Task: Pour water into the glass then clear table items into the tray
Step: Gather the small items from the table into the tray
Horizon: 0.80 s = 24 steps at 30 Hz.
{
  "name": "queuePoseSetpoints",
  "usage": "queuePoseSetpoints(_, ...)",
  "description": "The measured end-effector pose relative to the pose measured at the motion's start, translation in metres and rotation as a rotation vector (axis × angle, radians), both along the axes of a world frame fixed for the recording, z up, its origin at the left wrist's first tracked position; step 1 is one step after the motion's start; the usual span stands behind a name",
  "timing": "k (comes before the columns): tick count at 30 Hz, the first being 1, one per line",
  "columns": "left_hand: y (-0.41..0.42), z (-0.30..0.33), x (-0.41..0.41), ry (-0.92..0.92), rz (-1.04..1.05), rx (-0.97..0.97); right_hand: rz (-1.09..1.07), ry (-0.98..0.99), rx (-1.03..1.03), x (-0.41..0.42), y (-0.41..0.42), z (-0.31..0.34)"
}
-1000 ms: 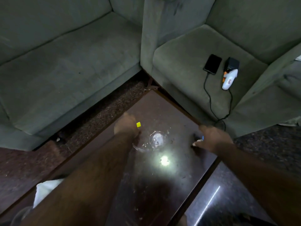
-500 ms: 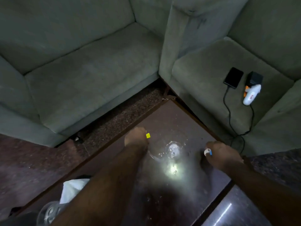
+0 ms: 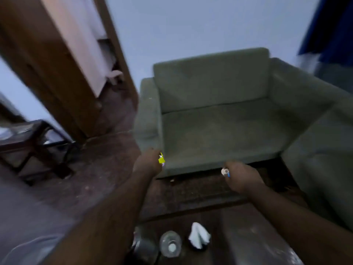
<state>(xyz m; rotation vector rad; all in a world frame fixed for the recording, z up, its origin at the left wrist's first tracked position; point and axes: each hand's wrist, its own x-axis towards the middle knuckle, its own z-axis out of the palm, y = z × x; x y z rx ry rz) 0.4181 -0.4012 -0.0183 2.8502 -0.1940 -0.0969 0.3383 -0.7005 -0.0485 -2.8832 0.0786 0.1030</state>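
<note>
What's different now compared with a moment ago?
The view has swung up and sideways. Both hands have lifted off the table and now hang before the green sofa. Unchanged: left hand grips something yellow, right hand a small white-and-blue item.

The picture is smeared with blur, so detail is thin. Down at the bottom edge, a clear glass (image 3: pixel 170 243) stands upright on the dark table (image 3: pixel 254 236), seen from above, its round base pale at the centre (whether there is water in it cannot be told). Just to its right, a crumpled white tissue (image 3: pixel 199 237) sits bunched in a peak, close beside the glass but apart from it. Just left of the glass, a second clear, shiny vessel (image 3: pixel 142 245), too blurred to name.
</note>
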Motion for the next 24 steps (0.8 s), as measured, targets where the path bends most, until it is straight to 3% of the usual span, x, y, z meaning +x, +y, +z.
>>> queuePoseSetpoints(5, 0.197, 0.036, -0.032, -0.024, 0.188, 0.005, 0.194, 0.007, 0.133, 0.038, 0.199, 0.017)
queuePoseSetpoints(11, 0.365, 0.004, -0.098, 0.046, 0.367, -0.001, 0.391, 0.047, 0.288, 0.020, 0.411, 0.001)
queuePoseSetpoints(17, 0.461, -0.087, -0.151, 0.095, 0.528, -0.090, 0.546, 0.109, 0.313, -0.017, 0.564, -0.072)
queuePoseSetpoints(24, 0.493, -0.195, -0.175, 0.084, 0.638, -0.124, 0.580, 0.191, 0.324, -0.039, 0.650, -0.161)
